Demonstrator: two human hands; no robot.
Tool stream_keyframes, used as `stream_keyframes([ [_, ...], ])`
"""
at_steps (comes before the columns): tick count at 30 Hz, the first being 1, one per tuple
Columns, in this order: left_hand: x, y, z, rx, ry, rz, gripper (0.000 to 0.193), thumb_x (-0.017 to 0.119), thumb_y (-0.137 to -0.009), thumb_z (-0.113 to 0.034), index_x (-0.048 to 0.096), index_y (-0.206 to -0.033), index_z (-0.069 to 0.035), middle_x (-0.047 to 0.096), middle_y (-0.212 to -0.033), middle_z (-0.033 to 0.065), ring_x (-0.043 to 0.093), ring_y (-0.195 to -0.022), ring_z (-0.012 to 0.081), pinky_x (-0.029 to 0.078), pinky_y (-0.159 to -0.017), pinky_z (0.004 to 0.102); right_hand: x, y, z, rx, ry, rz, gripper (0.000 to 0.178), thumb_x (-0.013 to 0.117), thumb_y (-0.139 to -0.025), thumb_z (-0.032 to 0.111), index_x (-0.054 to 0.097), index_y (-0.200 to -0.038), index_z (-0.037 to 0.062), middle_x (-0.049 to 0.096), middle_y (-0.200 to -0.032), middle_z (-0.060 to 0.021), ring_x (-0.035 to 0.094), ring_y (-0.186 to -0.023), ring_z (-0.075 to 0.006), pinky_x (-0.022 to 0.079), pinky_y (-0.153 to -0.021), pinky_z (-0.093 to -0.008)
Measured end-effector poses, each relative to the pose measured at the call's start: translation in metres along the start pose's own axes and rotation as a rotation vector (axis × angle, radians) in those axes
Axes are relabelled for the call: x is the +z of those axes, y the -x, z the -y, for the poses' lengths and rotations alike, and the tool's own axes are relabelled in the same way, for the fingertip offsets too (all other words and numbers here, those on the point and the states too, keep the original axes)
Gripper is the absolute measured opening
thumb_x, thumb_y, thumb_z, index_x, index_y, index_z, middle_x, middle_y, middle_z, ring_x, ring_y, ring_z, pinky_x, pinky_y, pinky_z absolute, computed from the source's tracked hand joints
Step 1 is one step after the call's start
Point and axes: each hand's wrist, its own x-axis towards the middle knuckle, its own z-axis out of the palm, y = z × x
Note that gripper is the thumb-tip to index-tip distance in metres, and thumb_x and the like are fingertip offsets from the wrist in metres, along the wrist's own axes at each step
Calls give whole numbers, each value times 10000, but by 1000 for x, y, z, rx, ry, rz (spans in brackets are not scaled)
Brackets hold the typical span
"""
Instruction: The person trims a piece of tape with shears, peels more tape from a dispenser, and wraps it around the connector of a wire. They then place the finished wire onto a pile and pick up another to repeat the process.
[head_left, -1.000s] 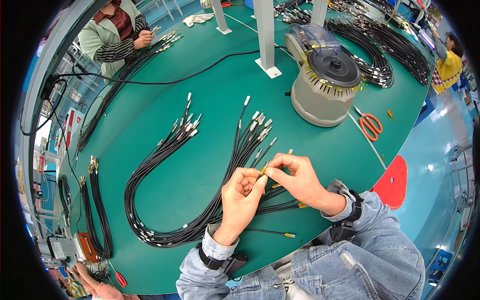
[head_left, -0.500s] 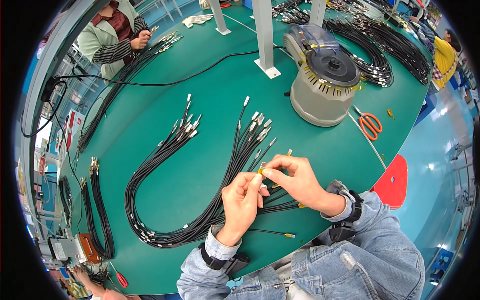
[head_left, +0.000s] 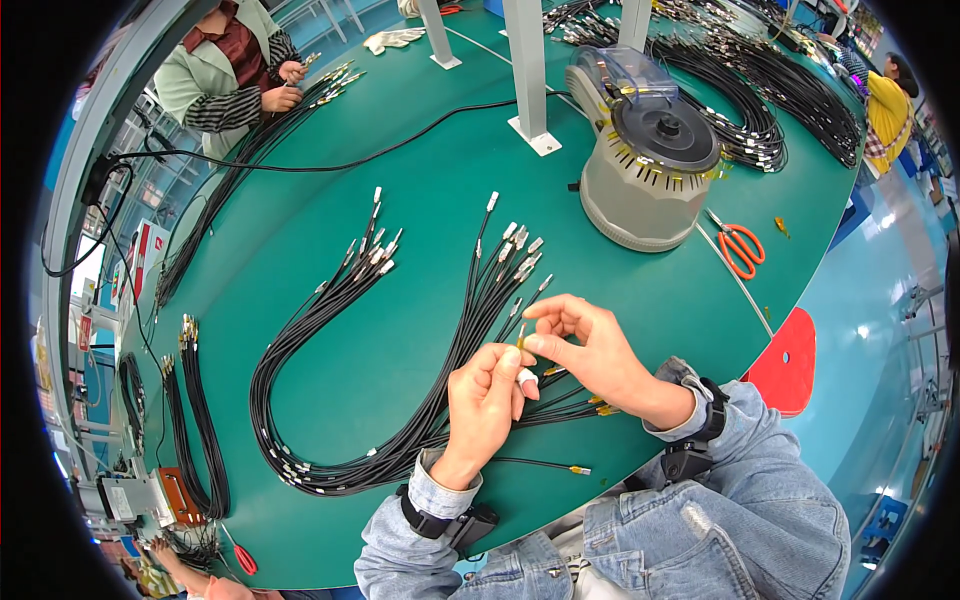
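Note:
My left hand (head_left: pixel 483 400) is closed, its thumb and forefinger pinching a black cable close to its connector end (head_left: pixel 521 336), which points up and carries yellow tape. A white wrap covers one of its fingertips. Beside that end, my right hand (head_left: pixel 600 365) has its thumb and forefinger parted; the thumb tip lies very near the tape, and I cannot tell if it touches. A bundle of black cables (head_left: pixel 262 400) with silver, white-tagged ends curves in a U on the green table. More cable ends with yellow tape (head_left: pixel 580 470) lie beneath and beside my hands.
A grey round tape dispenser (head_left: pixel 645 190) with yellow strips around its dark disc stands beyond my right hand. Orange-handled scissors (head_left: pixel 738 248) lie right of it. Metal posts (head_left: pixel 530 90) rise from the table (head_left: pixel 400 160). Another person (head_left: pixel 225 75) handles cables at far left. A red stool (head_left: pixel 785 365) stands at right.
My right thumb and forefinger have spread apart from the taped cable end. The left hand keeps its pinch with hardly any shift. The person at far left has moved their hands apart.

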Motion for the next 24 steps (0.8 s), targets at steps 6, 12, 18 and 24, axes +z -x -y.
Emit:
stream_keyframes([
  [6,-4,-3,-2,-42,110,2,246,431,-944,-218,553,-841,-31,558,-584,38,390,-380,32,257,-355,156,3,2,5,133,-199,92,254,613,-837,158,564,-1001,-29,593,-819,-35,542,-759,-80,444,-674,-229],
  [12,-2,-4,-3,-82,102,89,243,425,-947,-204,552,-846,-24,553,-591,31,399,-398,33,282,-367,156,5,1,2,137,-211,112,201,594,-854,152,577,-931,-33,608,-833,-45,554,-785,-82,456,-683,-236],
  [18,-7,-4,0,-163,196,177,251,428,-947,-214,554,-844,-23,554,-602,33,401,-402,33,290,-373,153,0,1,1,106,-242,172,166,557,-875,128,590,-884,-34,603,-791,-45,548,-763,-81,455,-672,-232],
  [24,-18,-10,3,-221,342,254,233,454,-936,-208,555,-860,-12,574,-630,43,451,-449,52,342,-416,170,-3,0,3,70,-146,178,187,516,-898,137,598,-922,-30,578,-762,-27,523,-727,-78,443,-656,-227],
])
